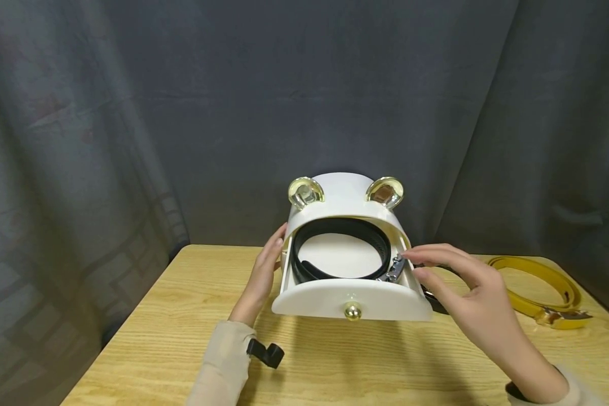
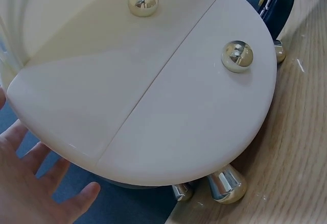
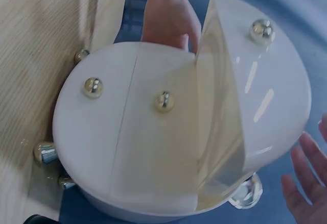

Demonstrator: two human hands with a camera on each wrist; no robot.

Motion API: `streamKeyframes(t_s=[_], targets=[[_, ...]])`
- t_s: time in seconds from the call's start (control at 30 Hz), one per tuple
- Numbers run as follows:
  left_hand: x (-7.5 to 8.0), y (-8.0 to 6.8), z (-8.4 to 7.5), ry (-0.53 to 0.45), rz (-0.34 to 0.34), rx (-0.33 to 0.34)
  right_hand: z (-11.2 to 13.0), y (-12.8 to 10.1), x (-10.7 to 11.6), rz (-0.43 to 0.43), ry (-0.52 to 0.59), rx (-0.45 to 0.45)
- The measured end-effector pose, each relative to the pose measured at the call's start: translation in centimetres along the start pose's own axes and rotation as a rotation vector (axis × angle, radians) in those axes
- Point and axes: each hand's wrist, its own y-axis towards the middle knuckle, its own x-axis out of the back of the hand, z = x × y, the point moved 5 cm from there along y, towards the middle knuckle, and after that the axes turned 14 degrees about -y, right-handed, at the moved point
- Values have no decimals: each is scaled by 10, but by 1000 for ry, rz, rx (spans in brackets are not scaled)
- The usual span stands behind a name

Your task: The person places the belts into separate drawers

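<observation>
A white rounded drawer box with two gold ears stands on the table, its top drawer pulled out toward me. Inside the drawer lies a coiled black belt with a silver buckle at the right end. My left hand rests along the box's left side, fingers extended; the left wrist view shows them spread beside the curved wall. At the drawer's right edge, close to the buckle, is my right hand, thumb and fingers apart. In the right wrist view its fingers are spread beside the drawer front.
A yellow belt with a gold buckle lies coiled at the table's right. Part of another black belt shows behind my right hand. Gold feet hold the box up. A grey curtain hangs behind the wooden table.
</observation>
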Motion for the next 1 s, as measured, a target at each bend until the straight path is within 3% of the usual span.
streamKeyframes(t_s=[0.2,0.4,0.67,0.9,1.0], targets=[[-2,1,0,-6,-1,-5,14,-6,7,-82,-19,-21],[-2,0,-1,-4,-6,-11,27,-14,8,-154,64,51],[-1,-1,-1,-2,-4,-13,41,-24,-4,-110,81,83],[-1,-1,-1,-4,-5,-11,48,-32,-17,12,33,36],[-2,-1,-2,-5,-6,-10,49,-33,-23,8,74,90]])
